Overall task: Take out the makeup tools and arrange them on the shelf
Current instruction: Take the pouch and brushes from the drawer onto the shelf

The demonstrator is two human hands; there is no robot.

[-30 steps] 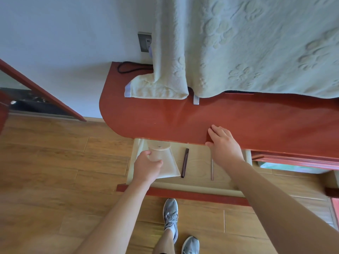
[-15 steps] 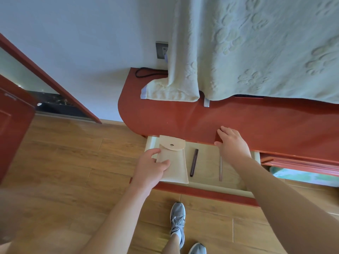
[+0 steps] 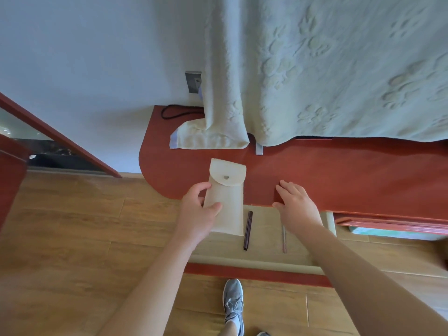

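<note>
Since half a second ago the cream pouch (image 3: 226,195) has come up out of the open drawer (image 3: 266,259); its flap end now lies over the red surface (image 3: 339,173), while its lower end hangs above the drawer's front left part. The left hand (image 3: 197,214) has its grip closed on the pouch's lower left edge, thumb across the face and fingers behind. The pouch's long axis runs away from the person, tilted slightly, with the snap-buttoned flap pointing toward the wall.

The right hand (image 3: 297,204) rests flat and spread on the front edge of the surface, holding nothing. In the drawer a dark slim pencil (image 3: 247,230) and a thin pink stick (image 3: 284,238) lie well apart, both pointing roughly front to back. A pale green towel (image 3: 315,69) drapes down onto the back of the surface.
</note>
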